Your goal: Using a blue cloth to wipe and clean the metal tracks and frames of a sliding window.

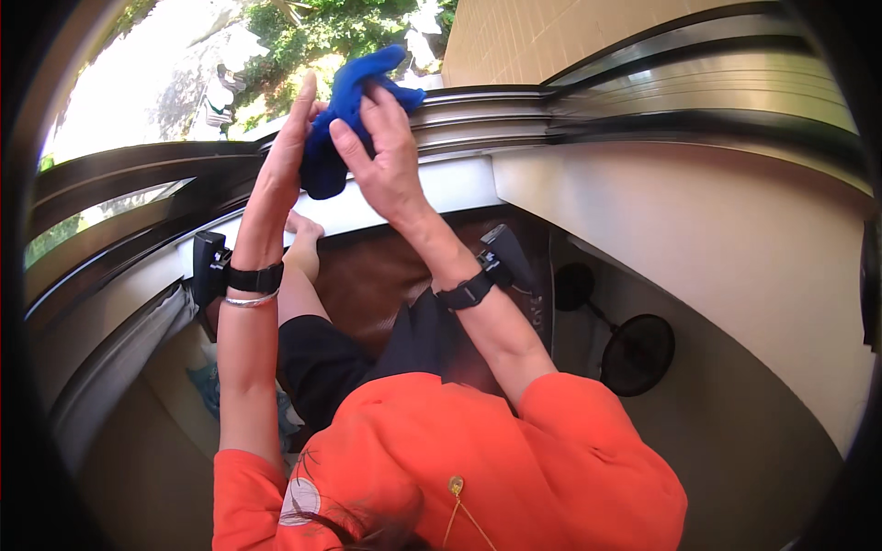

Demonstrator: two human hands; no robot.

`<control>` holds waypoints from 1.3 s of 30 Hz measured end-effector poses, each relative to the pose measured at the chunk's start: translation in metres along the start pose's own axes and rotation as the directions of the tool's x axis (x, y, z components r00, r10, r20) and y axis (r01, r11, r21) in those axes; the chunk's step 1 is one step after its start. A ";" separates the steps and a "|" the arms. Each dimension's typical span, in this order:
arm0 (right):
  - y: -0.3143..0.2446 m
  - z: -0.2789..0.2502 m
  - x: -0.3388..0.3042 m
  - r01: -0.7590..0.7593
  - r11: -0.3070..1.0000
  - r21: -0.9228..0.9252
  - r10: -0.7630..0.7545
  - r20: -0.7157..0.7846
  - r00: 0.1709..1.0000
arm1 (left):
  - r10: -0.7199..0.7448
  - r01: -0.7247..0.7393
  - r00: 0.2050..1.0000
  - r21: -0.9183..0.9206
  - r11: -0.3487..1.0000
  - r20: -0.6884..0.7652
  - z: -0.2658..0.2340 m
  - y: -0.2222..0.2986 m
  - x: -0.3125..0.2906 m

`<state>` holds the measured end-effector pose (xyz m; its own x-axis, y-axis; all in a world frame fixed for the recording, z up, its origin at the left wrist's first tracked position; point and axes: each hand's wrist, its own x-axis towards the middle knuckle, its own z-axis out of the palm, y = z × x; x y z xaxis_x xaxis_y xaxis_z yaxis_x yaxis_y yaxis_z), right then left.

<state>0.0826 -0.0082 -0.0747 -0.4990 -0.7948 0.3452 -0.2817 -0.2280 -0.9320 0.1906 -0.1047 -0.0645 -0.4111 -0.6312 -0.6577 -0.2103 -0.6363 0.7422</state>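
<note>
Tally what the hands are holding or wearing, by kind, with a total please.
Crumpled blue cloth, held between left hand and right hand: 1
Black wrist straps: 2
Thin silver bangle: 1
Total: 4

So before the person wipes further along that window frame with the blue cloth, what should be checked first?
1. Blue cloth gripped: ok, both hands are on it.
2. Left hand placed: ok, flat against the cloth's left side.
3. Right hand placed: ok, fingers over the cloth.
4. Cloth against the window frame: cannot tell, hands hide the contact.
5. Frame to the right unobstructed: ok.
6. Footing: cannot tell.
</note>
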 end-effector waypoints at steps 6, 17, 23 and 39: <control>0.020 0.004 -0.027 -0.043 0.968 -0.248 0.013 -0.125 0.992 | 0.094 -0.125 0.981 0.187 0.974 0.168 0.041 0.005 0.024; 0.038 -0.010 -0.076 -0.523 0.660 0.539 0.748 -0.407 0.524 | 0.470 -0.749 0.652 0.409 0.521 0.596 0.152 -0.043 0.088; 0.050 -0.040 -0.076 -0.421 0.742 0.522 0.667 -0.518 0.535 | 0.524 -0.687 0.718 0.590 0.425 0.458 0.198 -0.051 0.075; 0.062 -0.065 -0.080 -0.451 0.701 0.553 0.688 -0.359 0.630 | 0.507 -0.877 0.353 0.466 -0.113 0.786 0.200 -0.062 0.085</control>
<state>0.0520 0.0782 -0.1526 -0.8029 -0.4557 -0.3843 0.4802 -0.1125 -0.8699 -0.0086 -0.0301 -0.1406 -0.9492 -0.1965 0.2458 -0.0291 0.8326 0.5531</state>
